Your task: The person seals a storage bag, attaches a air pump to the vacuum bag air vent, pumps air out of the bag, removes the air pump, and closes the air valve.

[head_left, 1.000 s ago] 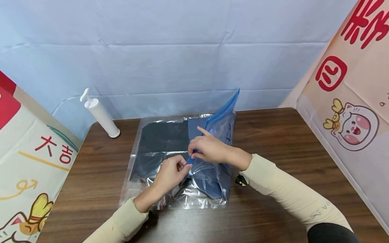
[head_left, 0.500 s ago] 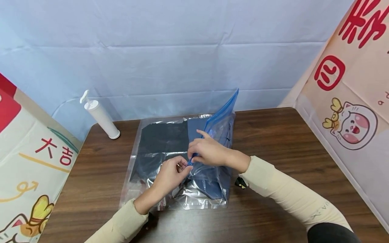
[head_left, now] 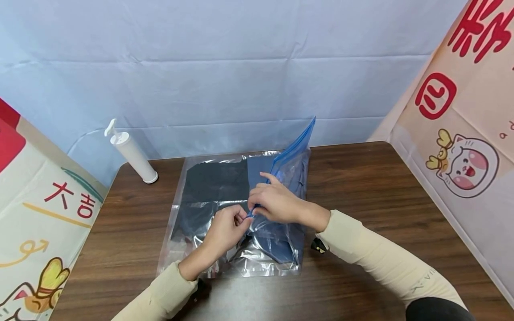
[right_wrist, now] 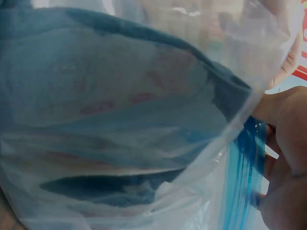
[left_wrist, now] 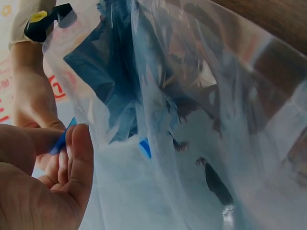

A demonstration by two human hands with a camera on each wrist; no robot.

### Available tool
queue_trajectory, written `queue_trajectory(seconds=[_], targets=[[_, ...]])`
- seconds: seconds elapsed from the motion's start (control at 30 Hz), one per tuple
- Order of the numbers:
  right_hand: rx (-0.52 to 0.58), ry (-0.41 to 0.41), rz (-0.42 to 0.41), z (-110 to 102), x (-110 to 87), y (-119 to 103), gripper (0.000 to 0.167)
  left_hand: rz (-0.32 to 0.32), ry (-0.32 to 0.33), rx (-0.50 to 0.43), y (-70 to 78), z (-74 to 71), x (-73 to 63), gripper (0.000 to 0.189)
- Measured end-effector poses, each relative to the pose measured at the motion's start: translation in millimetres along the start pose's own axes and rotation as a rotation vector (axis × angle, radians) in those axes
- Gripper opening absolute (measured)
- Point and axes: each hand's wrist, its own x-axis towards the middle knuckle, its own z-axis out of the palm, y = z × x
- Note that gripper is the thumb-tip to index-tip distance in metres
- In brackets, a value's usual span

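And the right hand (head_left: 278,203) has slid a touch nearer, easing down the blue strip (head_left: 295,145) towards the left hand (head_left: 225,229), which holds its ground! The length of blue showing between them has shrunk to a sliver over this last second, and now the two are all but meeting.

Look at the fingers: on the left, they pinch the near end of the strip against the thumb; on the right, they pinch it just beyond, with one finger sticking out straight. So the effort, I'd judge, is packed into that short near stretch, while the far stretch stands raised and unheld. Whether the strip's layers are pressed together under those tips I can't tell: the hands cover the spot, and both wrist views are clouded by film.

The clear bag (head_left: 261,269) itself lies in the middle of the bench (head_left: 361,178), its right-hand side lifted towards the strip, with dark cloth (head_left: 217,180) to the left and blue-grey cloth (head_left: 275,247) to the right, seen through the plastic. No shift there that I can spot. Over at the far left corner, the white pump (head_left: 137,158) stands untouched.
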Motion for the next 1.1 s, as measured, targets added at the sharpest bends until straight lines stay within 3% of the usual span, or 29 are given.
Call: queue_trajectory(seconds=[0.13,0.3,0.57,0.83,1.1], targets=[[-0.024,0.032,-0.016,3.8,-0.6,0.9,0.009,0.023,0.007,0.001,0.2,-0.9,0.7,0.024],[0.005,0.05,0.022,-1.8,0.9,2.5,0.005,0.058,0.061,-0.04,-2.0,0.8,3.2,0.02],[0.013,-0.014,0.07,-14.4,2.7,6.9,0.011,0.006,0.058,-0.098,-0.4,-1.0,2.5,0.006],[-0.01,0.025,0.062,-9.7,2.1,11.5,0.005,-0.008,0.063,-0.127,0.0,-0.8,6.5,0.007],[-0.004,0.03,0.071,-7.3,1.5,11.1,0.003,0.016,0.087,-0.055,0.6,1.6,8.9,0.012]])
